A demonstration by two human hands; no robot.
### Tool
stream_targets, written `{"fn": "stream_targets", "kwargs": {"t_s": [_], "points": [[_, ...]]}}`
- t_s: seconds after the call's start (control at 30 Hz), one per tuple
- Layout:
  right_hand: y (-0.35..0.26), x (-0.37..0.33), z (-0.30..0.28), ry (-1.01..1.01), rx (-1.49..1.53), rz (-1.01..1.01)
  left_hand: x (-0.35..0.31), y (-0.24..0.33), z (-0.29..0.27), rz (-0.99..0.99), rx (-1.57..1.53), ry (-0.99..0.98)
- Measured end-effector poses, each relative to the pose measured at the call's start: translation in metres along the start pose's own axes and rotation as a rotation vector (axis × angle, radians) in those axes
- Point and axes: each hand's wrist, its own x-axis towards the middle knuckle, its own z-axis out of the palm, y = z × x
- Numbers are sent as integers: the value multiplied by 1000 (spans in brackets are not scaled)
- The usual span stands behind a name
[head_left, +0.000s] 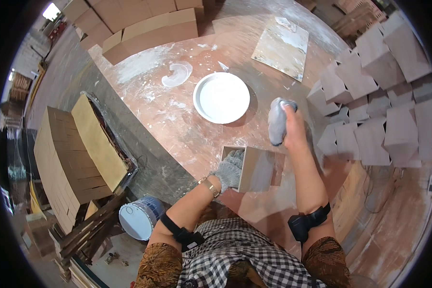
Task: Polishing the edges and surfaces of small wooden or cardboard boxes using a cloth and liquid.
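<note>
My left hand (228,171), in a grey knitted glove, reaches into the open end of a small box (257,169) with thin wooden edges and a greyish coated side. It holds the box from inside; the fingertips are hidden by the walls. My bare right hand (293,126) is closed around a soft grey cloth pad (276,122), raised to the right of the box and apart from it. Beyond the box, a round white basin (222,98) contains a white substance.
Greyish boxes (369,86) are stacked at the right. A stained board (282,48) lies at the back, near a translucent curved scrap (177,74). Cardboard boxes (151,33) stand at the far left edge. Left of the table are a lidded bucket (140,218) and a large carton (65,163).
</note>
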Motion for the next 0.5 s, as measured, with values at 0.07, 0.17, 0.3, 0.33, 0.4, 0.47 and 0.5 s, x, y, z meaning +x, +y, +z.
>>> {"fn": "stream_targets", "kwargs": {"t_s": [0.07, 0.17, 0.3, 0.33, 0.4, 0.47, 0.5], "points": [[10, 24, 1, 13, 372, 120, -10, 1, -9, 40, 54, -109], [10, 44, 27, -123, 332, 91, -41, -3, -15, 49, -67, -10], [-12, 42, 86, -267, -455, -270, -92, -3, -18, -95, -3, 99], [-14, 46, 95, -265, -790, -376, -100, 3, -29, -218, -234, 118], [-16, 53, 111, -355, -1001, -357, -108, 8, -36, -397, -628, 164], [-17, 54, 122, -402, -1201, -281, -112, 6, -31, -407, -816, 195], [-17, 55, 126, -412, -1207, -287, -114, 3, -27, -389, -859, 195]]}}
